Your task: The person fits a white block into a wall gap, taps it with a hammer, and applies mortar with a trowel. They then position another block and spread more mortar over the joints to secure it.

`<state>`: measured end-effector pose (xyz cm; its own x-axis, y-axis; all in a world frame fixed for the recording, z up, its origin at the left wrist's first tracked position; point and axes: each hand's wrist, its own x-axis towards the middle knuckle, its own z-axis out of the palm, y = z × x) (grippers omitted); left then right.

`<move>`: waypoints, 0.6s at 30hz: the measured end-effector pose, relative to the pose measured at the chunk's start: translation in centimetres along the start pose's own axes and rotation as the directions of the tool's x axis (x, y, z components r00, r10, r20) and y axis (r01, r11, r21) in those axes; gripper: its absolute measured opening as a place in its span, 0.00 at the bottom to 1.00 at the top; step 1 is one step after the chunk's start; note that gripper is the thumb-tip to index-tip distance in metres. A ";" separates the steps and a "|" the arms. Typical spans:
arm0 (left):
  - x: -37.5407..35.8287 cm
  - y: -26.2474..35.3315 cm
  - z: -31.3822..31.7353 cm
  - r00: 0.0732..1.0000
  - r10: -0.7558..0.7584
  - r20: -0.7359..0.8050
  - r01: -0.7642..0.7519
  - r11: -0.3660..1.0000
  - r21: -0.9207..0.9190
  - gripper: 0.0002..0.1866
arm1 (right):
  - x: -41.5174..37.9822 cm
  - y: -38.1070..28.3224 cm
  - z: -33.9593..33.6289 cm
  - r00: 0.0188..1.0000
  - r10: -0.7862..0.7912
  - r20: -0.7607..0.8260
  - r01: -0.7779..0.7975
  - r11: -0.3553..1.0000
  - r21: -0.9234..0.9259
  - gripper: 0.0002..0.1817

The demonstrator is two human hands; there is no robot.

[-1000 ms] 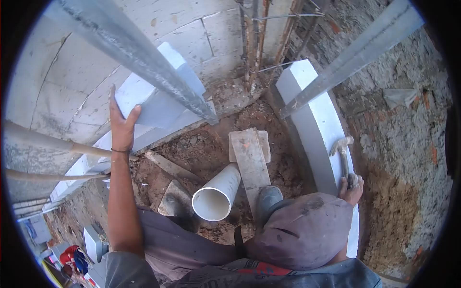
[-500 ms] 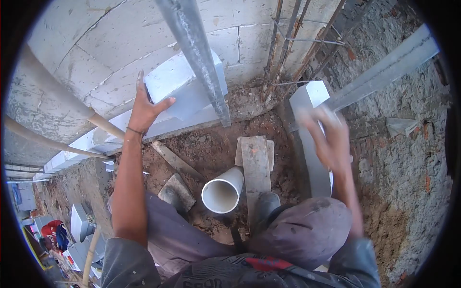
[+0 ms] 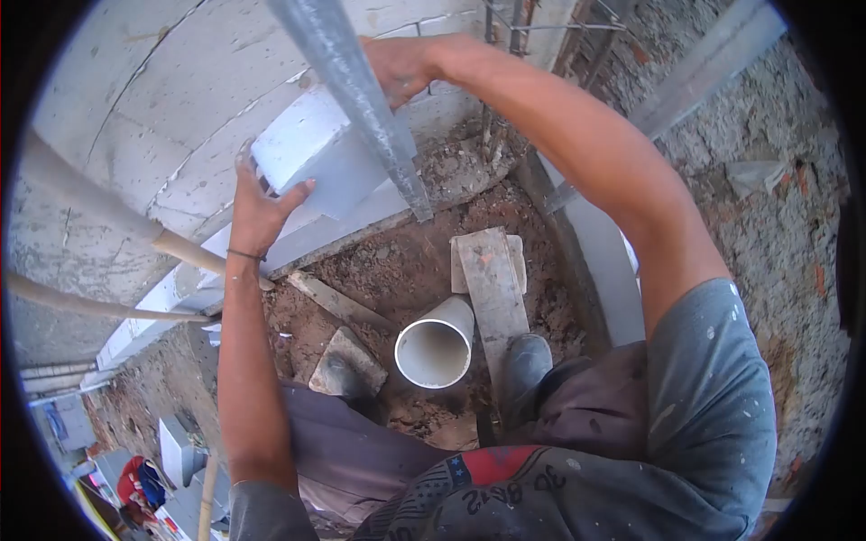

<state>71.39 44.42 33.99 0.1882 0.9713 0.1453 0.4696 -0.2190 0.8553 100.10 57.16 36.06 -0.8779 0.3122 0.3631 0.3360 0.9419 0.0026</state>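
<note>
A white lightweight concrete block (image 3: 302,140) sits tilted on the low course of blocks (image 3: 298,236) along the wall. My left hand (image 3: 262,203) grips its left end, thumb on the near face and fingers round the far side. At the block's other end is my right hand (image 3: 397,70), reached across with bent fingers against the top far corner. A metal post (image 3: 356,99) slants in front of the block and hides part of that hand's fingers.
An open white pipe (image 3: 435,353) stands between my boots, with a wooden board (image 3: 492,279) beside it. Wooden poles (image 3: 194,248) lean from the left. Rebar (image 3: 519,27) rises at the wall corner. Another metal post (image 3: 708,68) slants at the right, near a low block wall (image 3: 591,257).
My right hand has left the block wall on the right and swung across to the far end of the tilted block. My left hand keeps its hold there.
</note>
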 end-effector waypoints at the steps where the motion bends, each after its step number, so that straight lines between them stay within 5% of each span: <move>1: -0.1 0.1 0.0 1.000 0.007 0.019 -0.007 1.000 0.007 0.57 | -0.3 -0.2 0.3 1.000 0.019 -0.009 -0.019 1.000 -0.002 0.30; 4: 0.3 0.4 0.0 1.000 0.009 0.002 -0.009 0.997 -0.071 0.52 | 0.2 -0.4 -0.5 0.996 0.076 0.038 -0.083 0.952 0.294 0.33; 8: 1.8 1.4 0.1 0.997 0.069 -0.036 -0.069 0.998 -0.004 0.51 | -1.4 -1.2 -3.4 0.983 0.165 0.075 -0.180 0.936 0.301 0.33; 10: 2.9 2.2 0.6 0.994 0.111 -0.012 -0.111 0.994 -0.016 0.53 | -2.3 -1.7 -5.6 0.907 0.361 0.219 -0.400 0.899 0.175 0.34; 18: 7.9 2.0 4.0 0.967 0.236 0.092 -0.213 0.955 -0.205 0.59 | -7.0 -1.3 -9.5 0.919 0.390 0.062 -0.382 0.918 -0.104 0.44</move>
<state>77.31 51.23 34.86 0.3720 0.8796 0.2965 0.2317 -0.3973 0.8879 109.06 52.59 42.40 -0.6969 0.6616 0.2768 0.6796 0.7325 -0.0400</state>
